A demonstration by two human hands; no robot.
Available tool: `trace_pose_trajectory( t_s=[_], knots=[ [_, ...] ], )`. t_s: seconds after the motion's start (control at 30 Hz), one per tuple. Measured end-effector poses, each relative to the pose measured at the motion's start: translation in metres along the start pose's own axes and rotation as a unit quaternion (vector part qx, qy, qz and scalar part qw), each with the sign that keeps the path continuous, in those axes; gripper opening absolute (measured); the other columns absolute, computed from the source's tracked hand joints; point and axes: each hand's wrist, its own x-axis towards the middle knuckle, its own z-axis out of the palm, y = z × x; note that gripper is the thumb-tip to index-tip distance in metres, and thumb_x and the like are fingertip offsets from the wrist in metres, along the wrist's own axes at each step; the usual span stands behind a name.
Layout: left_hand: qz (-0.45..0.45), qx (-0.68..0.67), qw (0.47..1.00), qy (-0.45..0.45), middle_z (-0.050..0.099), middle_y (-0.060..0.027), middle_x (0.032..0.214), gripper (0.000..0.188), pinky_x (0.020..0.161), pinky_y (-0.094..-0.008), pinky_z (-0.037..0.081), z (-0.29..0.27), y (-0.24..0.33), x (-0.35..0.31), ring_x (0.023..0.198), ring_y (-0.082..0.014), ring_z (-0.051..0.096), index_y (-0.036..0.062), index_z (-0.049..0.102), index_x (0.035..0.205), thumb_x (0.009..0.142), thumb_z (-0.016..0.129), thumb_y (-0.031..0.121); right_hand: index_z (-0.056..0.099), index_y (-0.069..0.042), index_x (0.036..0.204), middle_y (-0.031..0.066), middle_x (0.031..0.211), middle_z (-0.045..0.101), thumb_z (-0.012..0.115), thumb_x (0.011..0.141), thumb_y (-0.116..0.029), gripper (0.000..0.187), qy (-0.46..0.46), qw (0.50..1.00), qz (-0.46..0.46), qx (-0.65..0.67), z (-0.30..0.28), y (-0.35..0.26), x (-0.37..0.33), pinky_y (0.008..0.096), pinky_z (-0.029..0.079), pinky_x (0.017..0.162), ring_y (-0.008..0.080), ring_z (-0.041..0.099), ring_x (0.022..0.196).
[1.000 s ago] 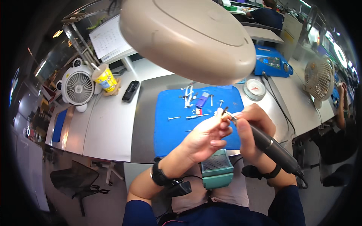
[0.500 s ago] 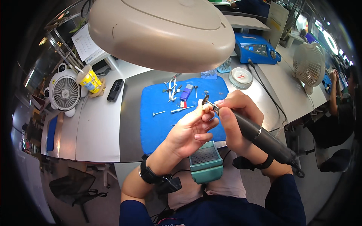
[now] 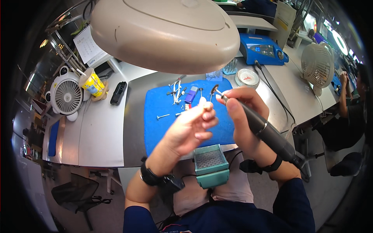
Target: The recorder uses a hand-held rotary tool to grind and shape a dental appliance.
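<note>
My right hand (image 3: 248, 112) grips a black rotary handpiece (image 3: 268, 134), whose cord end slants down to the right. At its tip a small dark disc (image 3: 214, 89) sits on a thin metal shank. My left hand (image 3: 188, 128) is to the left of the disc, blurred, with thumb and forefinger pinched together. Something small and pale shows at those fingertips, too blurred to name. The fingertips and the disc are apart. Behind the hands, a blue mat (image 3: 155, 130) bears a purple-and-white block (image 3: 191, 94), a mounted bit (image 3: 163, 116) and several slim tools (image 3: 177, 93).
A teal box with a perforated tray (image 3: 211, 171) stands at the bench edge before my lap. A beige lamp head (image 3: 167, 39) hangs above. Behind right are a blue control unit (image 3: 260, 49), its cord, a round dish (image 3: 248, 78) and a fan (image 3: 318, 64). Left stand a cup (image 3: 92, 82) and a white fan (image 3: 67, 95).
My left hand has drawn left and slightly down, away from the disc. The handpiece's tip has risen a little, and the disc now shows apart from the left fingers.
</note>
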Motion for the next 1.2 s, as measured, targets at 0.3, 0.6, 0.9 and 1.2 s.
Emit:
trace_pose_trajectory(
  t_s=[0.3,0.6,0.9,1.2],
  knots=[
    [0.055,0.769,0.586,0.249,0.057,-0.0064,0.057,0.026,0.050,-0.0249,0.040,-0.040,0.048,-0.005,0.051,-0.0099,0.050,0.0000,0.063,0.069,0.073,0.064,0.025,0.056,0.000,0.088,0.0041,0.074,0.057,0.055,0.083,-0.012,0.014,0.097,0.991,0.035,0.081,-0.005,0.002,0.017,0.0202,0.045,0.066,0.0062,0.054,0.069],
    [0.003,0.792,0.588,0.163,0.057,-0.0054,0.061,0.017,0.055,-0.0246,0.041,-0.041,0.011,0.013,0.057,-0.0101,0.051,-0.0008,0.061,0.072,0.074,0.063,0.016,0.058,0.001,0.085,0.0065,0.077,0.056,0.056,0.081,-0.014,0.016,0.110,0.983,0.091,0.116,-0.014,0.008,0.025,0.0323,0.052,0.072,0.0095,0.054,0.073],
    [0.069,0.809,0.563,0.151,0.061,-0.0087,0.069,0.017,0.060,-0.0258,0.045,-0.047,0.021,0.015,0.063,-0.0125,0.057,0.0028,0.060,0.094,0.078,0.054,0.006,0.060,-0.002,0.088,-0.0033,0.055,0.037,0.047,0.082,-0.038,0.039,0.073,0.955,0.283,-0.043,-0.089,0.051,0.067,0.0226,0.050,0.067,0.0043,0.040,0.050],
    [0.148,0.850,0.485,0.143,0.053,-0.0044,0.077,0.026,0.057,-0.0279,0.043,-0.054,0.008,0.035,0.061,-0.0151,0.051,0.0075,0.062,0.090,0.068,0.069,0.019,0.058,-0.002,0.079,0.0041,0.072,0.057,0.063,0.073,-0.018,0.018,0.208,0.957,0.187,-0.078,-0.142,0.169,0.061,0.0214,0.046,0.058,0.0106,0.055,0.063]
  ],
)
